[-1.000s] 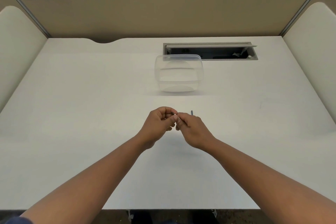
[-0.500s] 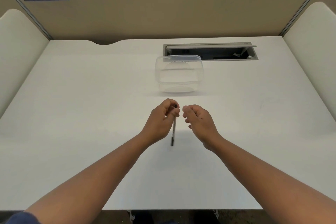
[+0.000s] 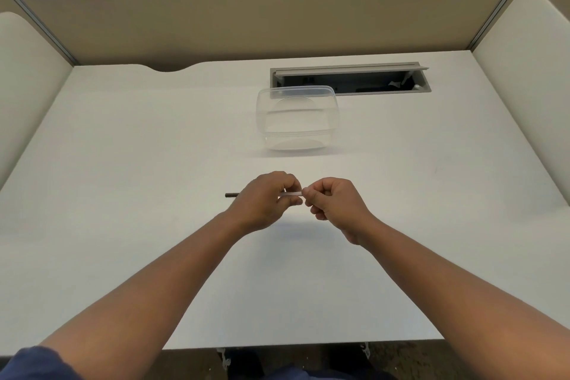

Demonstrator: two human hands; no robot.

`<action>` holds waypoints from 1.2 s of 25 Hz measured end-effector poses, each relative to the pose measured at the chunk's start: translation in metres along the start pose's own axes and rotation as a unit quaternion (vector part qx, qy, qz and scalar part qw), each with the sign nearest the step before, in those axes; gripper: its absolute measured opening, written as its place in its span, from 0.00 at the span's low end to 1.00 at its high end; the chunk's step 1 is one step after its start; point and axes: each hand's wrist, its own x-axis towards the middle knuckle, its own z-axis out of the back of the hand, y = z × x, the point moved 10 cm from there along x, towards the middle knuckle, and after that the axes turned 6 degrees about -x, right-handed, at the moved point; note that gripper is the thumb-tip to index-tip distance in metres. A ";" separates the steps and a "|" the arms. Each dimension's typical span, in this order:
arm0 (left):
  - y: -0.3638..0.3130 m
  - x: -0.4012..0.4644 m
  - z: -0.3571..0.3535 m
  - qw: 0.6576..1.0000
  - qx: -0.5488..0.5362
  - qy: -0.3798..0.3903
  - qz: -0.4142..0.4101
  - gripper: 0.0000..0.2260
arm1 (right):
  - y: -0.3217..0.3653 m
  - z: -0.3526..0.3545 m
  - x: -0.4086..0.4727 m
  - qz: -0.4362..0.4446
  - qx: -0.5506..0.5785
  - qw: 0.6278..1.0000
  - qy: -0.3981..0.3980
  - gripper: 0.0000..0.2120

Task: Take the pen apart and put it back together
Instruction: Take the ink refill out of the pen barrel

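A thin pen (image 3: pixel 291 194) is held level above the white desk, lying left to right between both hands. My left hand (image 3: pixel 265 199) is closed around its middle, and the pen's dark end (image 3: pixel 231 195) sticks out to the left of that hand. My right hand (image 3: pixel 334 205) pinches the pale right end of the pen with its fingertips. Only a short white stretch of the pen shows between the two hands. The rest is hidden inside the fingers.
A clear plastic container (image 3: pixel 296 117) stands on the desk (image 3: pixel 123 163) beyond my hands. Behind it is an open cable slot (image 3: pixel 350 81) in the desktop. Padded partition walls close in the back and both sides.
The pen hung downward from my left hand half a second ago. It has swung to horizontal, and my right hand has come in and closed on its right end.
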 end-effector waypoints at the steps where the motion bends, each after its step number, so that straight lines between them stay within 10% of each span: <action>1: -0.002 0.000 0.001 1.000 0.027 -0.001 -0.005 0.03 | 0.000 -0.001 0.000 -0.002 0.011 1.000 0.003 0.06; 14: -0.002 -0.006 0.003 0.999 -0.043 -0.006 -0.004 0.04 | 0.013 0.005 -0.002 0.111 -0.016 0.994 0.014 0.02; 30: -0.005 -0.008 -0.005 0.999 0.035 0.014 -0.012 0.05 | -0.005 0.005 0.003 0.033 0.003 0.999 0.030 0.05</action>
